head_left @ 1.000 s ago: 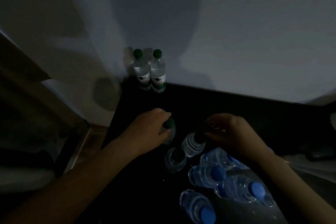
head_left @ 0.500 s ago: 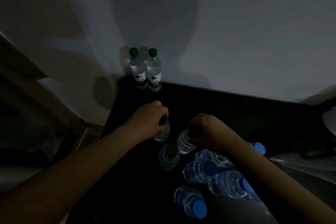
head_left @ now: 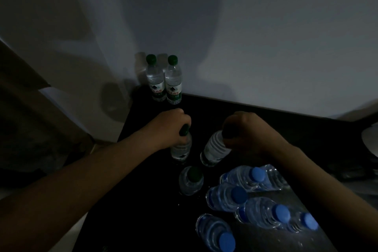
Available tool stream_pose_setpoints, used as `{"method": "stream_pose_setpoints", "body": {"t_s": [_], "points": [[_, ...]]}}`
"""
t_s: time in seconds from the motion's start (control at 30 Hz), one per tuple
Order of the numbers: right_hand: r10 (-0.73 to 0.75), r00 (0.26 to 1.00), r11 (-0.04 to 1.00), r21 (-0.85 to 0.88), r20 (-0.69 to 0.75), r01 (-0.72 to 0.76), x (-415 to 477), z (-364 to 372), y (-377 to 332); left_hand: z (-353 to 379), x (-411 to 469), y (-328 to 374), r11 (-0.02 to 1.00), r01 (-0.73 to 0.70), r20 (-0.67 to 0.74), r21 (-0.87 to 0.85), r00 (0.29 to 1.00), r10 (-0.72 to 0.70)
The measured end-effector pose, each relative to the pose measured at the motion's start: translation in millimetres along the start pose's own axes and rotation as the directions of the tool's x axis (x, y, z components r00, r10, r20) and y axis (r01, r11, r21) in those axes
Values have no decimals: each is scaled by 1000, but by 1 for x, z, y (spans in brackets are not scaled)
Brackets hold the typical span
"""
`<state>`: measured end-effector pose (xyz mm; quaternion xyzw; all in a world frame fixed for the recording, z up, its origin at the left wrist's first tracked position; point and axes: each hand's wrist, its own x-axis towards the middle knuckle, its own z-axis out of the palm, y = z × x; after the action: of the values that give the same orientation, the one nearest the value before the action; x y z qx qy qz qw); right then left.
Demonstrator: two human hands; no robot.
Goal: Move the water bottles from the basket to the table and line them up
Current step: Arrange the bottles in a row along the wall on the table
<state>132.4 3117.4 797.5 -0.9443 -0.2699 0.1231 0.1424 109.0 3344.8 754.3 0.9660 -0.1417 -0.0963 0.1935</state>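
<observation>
Transfer step: a green-capped bottle [head_left: 182, 147] is gripped at the neck by the left hand [head_left: 173, 127], a second bottle [head_left: 214, 149], tilted, by the right hand [head_left: 251, 131], over the dark table [head_left: 266, 116]. Upright placement beside the two standing bottles [head_left: 173, 84] at the wall is judged next.

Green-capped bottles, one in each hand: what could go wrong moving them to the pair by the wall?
The right hand grips the tilted bottle only at the cap, so it might slip or swing into the loose green-capped bottle nearby. The left hand holds the other bottle by the neck too; set down carelessly, it could topple the pair by the wall, which stand close together.
</observation>
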Motion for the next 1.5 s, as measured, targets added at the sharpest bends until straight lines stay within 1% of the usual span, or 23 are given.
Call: {"method": "stream_pose_setpoints", "body": {"t_s": [0.13, 0.3, 0.43, 0.63, 0.8, 0.97, 1.07, 1.2, 1.5], "points": [[-2, 1000, 1000, 11, -27, 2, 11, -20, 7, -15, 17, -2, 999, -32, -33, -31, 999, 31], [-2, 999, 999, -38, -41, 1, 28, -34, 15, -42, 55, -2, 996, -82, -28, 26, 996, 83], [1, 998, 999, -33, -64, -3, 42, -44, 26, -55, 86, -4, 991, -116, -21, 59, 993, 117], [8, 999, 999, -51, -44, -10, 62, -50, 42, -65, 135, -15, 990, -108, 28, 90, 994, 105], [-9, 1000, 999, -31, -15, 8, 77, -45, 54, -65, 165, -30, 992, -92, 21, 85, 996, 91], [9, 1000, 1000, -13, 16, -8, 88, -38, 62, -64, 188, -43, 994, -75, 21, 75, 997, 74], [15, 999, 1000, -13, 36, -15, 93, -35, 64, -63, 197, -50, 997, -60, 27, 42, 998, 58], [10, 999, 1000, -20, 47, -9, 100, -32, 65, -64, 204, -53, 996, -59, 36, 67, 998, 57], [16, 999, 1000, 3, 31, -16, 110, -31, 66, -62, 205, -59, 996, -65, 34, 53, 997, 63]]}}
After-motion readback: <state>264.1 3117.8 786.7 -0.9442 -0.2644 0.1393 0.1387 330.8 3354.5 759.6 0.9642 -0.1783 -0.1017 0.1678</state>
